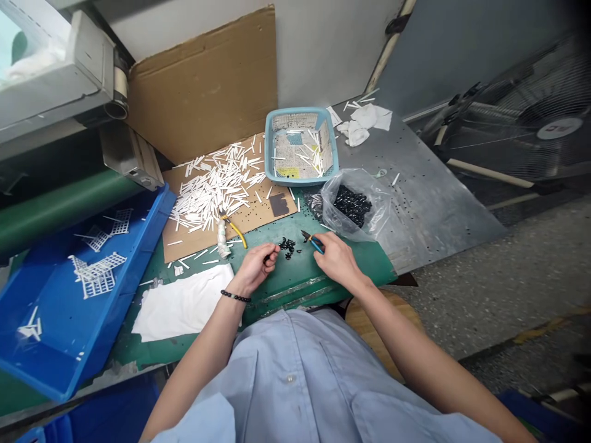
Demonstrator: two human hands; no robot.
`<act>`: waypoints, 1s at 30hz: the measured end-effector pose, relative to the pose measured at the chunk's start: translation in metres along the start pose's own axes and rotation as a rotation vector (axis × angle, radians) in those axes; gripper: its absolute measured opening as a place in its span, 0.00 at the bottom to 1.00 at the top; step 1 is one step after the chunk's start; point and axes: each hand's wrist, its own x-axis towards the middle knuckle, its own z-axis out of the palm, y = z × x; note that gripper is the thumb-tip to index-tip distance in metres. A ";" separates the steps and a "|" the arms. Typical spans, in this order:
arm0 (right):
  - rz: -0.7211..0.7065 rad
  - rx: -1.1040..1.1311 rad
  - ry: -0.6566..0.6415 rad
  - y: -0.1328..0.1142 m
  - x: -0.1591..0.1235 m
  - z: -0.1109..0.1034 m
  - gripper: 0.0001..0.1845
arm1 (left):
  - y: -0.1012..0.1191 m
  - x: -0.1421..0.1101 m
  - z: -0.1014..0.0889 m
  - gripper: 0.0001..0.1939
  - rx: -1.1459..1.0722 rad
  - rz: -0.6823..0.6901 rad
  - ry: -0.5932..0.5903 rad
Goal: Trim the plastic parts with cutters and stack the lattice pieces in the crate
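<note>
My right hand (338, 258) is wrapped round a pair of blue-handled nippers (316, 244), their dark jaws pointing left. My left hand (257, 266) is closed, with small black plastic pieces between its fingers and in its palm. Between the hands, a little pile of black plastic pieces (288, 245) lies on the green mat (295, 280). Many more black parts (353, 206) fill a clear plastic bag (383, 206) beyond my right hand. A second pair of nippers (237, 232), with one yellow handle and one wrapped in white, rests just past my left hand.
White sticks (210, 191) are heaped on cardboard (184, 241) at the back left. A light-blue basket (302, 182) holds more sticks. A blue tray (50, 351) with white lattice pieces stands left, near a white cloth (182, 304). A large fan (530, 123) is at right.
</note>
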 end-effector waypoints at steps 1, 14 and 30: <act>0.003 -0.047 -0.027 -0.002 0.009 0.000 0.21 | 0.003 0.007 0.002 0.12 0.160 0.065 0.085; -0.066 -0.218 -0.132 -0.026 0.025 0.006 0.18 | 0.022 0.046 0.018 0.06 1.340 0.270 0.248; -0.274 -0.063 -0.249 -0.033 -0.007 0.002 0.19 | 0.005 -0.025 -0.027 0.10 -0.162 0.042 0.203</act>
